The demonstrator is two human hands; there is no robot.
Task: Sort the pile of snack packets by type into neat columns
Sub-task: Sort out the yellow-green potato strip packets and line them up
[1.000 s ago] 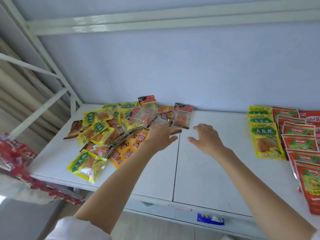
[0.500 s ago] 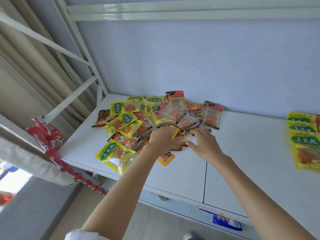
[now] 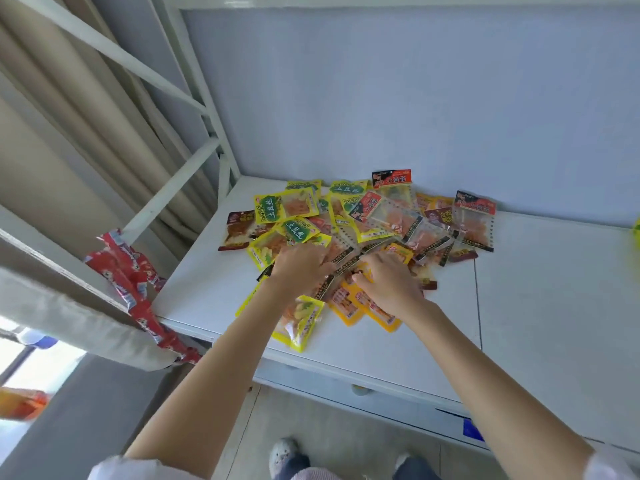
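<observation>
A mixed pile of snack packets lies at the back left of the white table (image 3: 540,306). It holds yellow-green packets (image 3: 284,209), clear packets with red-black headers (image 3: 393,178), brown packets (image 3: 239,230) and orange packets (image 3: 349,304). My left hand (image 3: 298,268) rests on the middle of the pile, its fingers stretched over a clear packet with a black strip. My right hand (image 3: 388,282) sits just to the right, fingers curled, its thumb and fingertips pinching an orange packet's upper edge. A yellow packet (image 3: 301,322) lies partly under my left forearm.
White metal frame bars (image 3: 180,168) rise at the table's left end. A strip of red packets (image 3: 131,275) hangs over a padded rail at the left. A sliver of a yellow packet (image 3: 636,228) shows at the right edge. The table's right half is bare.
The view has swung left, so the sorted columns at the right dropped out of sight. Both hands moved forward from above the bare table into the pile, and the right one closed on a packet.
</observation>
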